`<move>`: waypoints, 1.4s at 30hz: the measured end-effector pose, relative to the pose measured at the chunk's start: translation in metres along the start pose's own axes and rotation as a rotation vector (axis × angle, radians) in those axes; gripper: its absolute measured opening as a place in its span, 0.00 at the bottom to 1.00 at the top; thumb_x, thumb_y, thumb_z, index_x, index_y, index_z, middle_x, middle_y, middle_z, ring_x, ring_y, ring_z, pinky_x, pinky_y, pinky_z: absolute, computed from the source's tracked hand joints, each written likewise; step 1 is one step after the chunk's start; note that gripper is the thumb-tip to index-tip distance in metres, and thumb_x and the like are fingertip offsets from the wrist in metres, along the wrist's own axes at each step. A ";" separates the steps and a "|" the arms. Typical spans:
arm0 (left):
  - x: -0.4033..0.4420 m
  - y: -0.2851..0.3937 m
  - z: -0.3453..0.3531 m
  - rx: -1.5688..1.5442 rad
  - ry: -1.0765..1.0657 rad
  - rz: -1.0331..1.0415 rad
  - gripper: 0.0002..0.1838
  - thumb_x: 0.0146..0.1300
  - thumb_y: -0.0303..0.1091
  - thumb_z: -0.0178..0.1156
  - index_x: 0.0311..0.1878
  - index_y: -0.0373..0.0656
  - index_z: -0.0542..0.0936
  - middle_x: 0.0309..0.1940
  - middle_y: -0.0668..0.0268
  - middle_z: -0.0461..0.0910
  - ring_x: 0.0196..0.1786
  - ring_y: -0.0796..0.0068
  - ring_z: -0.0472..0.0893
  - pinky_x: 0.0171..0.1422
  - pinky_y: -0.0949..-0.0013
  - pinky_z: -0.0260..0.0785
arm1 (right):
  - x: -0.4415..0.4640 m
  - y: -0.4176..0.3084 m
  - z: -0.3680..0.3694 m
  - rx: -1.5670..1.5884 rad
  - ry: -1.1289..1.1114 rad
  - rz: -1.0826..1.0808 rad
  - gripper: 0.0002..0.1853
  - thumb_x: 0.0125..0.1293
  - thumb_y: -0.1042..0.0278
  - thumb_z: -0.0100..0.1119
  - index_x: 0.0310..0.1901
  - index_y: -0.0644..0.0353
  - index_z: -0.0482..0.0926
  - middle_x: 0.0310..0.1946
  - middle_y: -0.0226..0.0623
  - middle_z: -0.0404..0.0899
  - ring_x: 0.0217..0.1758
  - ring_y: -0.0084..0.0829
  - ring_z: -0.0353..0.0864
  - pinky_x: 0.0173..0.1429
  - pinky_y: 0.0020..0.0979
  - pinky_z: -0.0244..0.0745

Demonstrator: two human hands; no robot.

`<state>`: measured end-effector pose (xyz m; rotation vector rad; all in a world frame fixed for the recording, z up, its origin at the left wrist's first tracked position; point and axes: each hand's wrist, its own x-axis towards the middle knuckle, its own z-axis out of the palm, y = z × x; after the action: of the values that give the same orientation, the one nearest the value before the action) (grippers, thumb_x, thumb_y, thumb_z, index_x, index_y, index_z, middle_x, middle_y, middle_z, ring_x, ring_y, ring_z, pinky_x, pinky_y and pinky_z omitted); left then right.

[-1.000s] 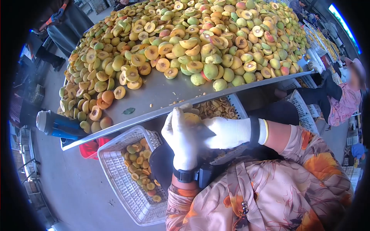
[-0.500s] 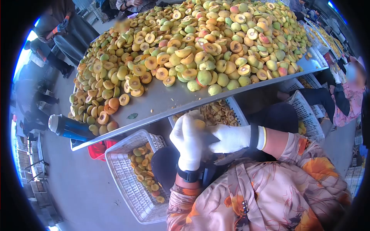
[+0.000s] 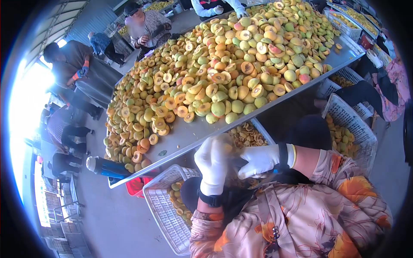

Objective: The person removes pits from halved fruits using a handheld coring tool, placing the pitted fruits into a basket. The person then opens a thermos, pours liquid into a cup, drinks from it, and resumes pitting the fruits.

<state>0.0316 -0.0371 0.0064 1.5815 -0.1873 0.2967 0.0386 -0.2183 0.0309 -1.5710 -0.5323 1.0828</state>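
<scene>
In front of my chest, my white-gloved left hand [image 3: 212,165] is closed, with a blurred yellowish piece of fruit [image 3: 226,144], apparently a peach half, at its fingertips. My right hand [image 3: 260,160], also gloved in white, is closed close beside it. Between the two hands shows a dark object [image 3: 238,162], gripped by the right fingers; blur hides its kind. Just beyond the hands is a crate of cut brownish-yellow pieces [image 3: 248,135]. Halved peaches [image 3: 206,81] with green, yellow and reddish skins lie heaped on the metal table [image 3: 183,136].
A white crate [image 3: 165,219] holding fruit halves stands at my left, near a red container [image 3: 135,186] and a blue flask [image 3: 107,167]. Another fruit crate [image 3: 355,124] is at right. Several people stand or sit around the table, one in a pink sleeve [image 3: 396,86] at right.
My view has tilted up and turned left, so more people and the far side of the table show. Both hands stay close together, the left one blurred at the fingertips.
</scene>
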 end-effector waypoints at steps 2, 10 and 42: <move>0.000 0.006 0.008 -0.067 0.043 -0.059 0.24 0.77 0.46 0.54 0.37 0.31 0.83 0.28 0.56 0.85 0.25 0.71 0.81 0.31 0.71 0.72 | -0.008 -0.003 -0.001 0.053 -0.054 0.003 0.15 0.66 0.69 0.57 0.53 0.63 0.75 0.20 0.28 0.73 0.15 0.20 0.71 0.18 0.27 0.66; 0.001 0.032 0.025 -0.248 -0.036 -0.124 0.29 0.77 0.51 0.50 0.34 0.31 0.83 0.23 0.55 0.83 0.25 0.68 0.80 0.34 0.68 0.73 | -0.017 0.014 0.002 0.288 -0.161 -0.139 0.08 0.66 0.68 0.58 0.44 0.61 0.76 0.16 0.25 0.67 0.13 0.17 0.64 0.17 0.24 0.59; 0.016 -0.046 -0.205 1.193 0.213 -0.189 0.23 0.63 0.45 0.66 0.57 0.42 0.84 0.49 0.52 0.85 0.59 0.52 0.79 0.66 0.55 0.68 | 0.062 0.105 -0.046 -0.774 0.256 0.161 0.15 0.63 0.59 0.58 0.44 0.61 0.78 0.37 0.53 0.86 0.43 0.55 0.86 0.49 0.53 0.78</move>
<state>0.0453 0.1702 -0.0296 2.6964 0.3868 0.4636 0.0860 -0.2241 -0.0898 -2.4225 -0.7027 0.8034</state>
